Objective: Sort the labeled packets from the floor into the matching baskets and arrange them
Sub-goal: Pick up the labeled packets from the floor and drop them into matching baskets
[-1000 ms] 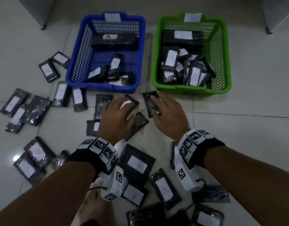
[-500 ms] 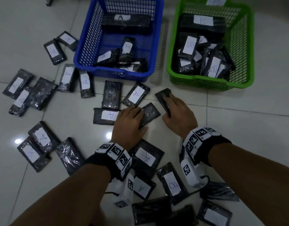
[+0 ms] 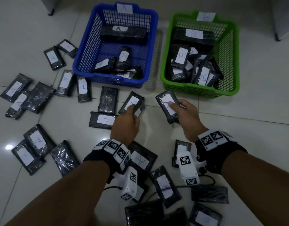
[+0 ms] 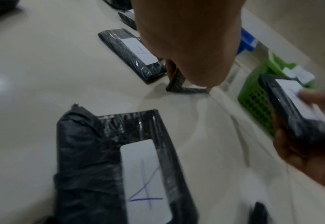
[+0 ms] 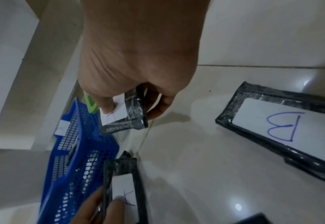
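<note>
Packets marked A sit pinched in each hand, left [image 3: 124,126] and right [image 3: 187,118], just short of the blue basket [image 3: 85,62]. Both should go into it, laid flat, labels up.

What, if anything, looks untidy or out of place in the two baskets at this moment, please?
Nothing looks missorted where labels can be read, but neither basket is arranged. In the blue basket the A packets lie tumbled against the near wall. In the green basket the B packets lean at mixed angles, overlapping. Many packets remain on the floor.
</note>
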A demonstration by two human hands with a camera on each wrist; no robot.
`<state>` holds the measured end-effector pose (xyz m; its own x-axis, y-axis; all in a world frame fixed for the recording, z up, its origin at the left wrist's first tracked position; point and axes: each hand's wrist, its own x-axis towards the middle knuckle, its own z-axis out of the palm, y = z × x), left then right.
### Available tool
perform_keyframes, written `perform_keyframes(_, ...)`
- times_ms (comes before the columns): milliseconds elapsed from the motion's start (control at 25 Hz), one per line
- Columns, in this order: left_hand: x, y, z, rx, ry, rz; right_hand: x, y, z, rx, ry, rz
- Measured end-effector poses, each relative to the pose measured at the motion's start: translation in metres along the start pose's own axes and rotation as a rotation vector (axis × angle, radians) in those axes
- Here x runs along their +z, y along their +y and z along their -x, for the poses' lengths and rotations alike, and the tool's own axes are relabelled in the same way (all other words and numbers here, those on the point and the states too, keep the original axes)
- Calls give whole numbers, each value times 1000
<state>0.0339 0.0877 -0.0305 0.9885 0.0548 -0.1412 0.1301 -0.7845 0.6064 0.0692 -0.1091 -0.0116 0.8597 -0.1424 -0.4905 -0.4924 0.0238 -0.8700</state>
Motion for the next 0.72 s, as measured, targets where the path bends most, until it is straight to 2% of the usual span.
perform_keyframes(160,-26,19,-15,-525,52,781,-2,-25,2,21,-25,-125)
perform_keyframes(240,-39,25,-25,-667,54,1053,0,-35,4,-1,-15,-134)
perform_keyframes(360,-56,27,-31,-661,54,1195,5,-42,6,-68,-13,-102)
perform_keyframes(560,-88,27,-35,-582,52,1182,20,-47,11,-169,1,-14)
perform_keyframes(720,-118,16,-79,-540,196,1037,36,-52,3,-255,31,71)
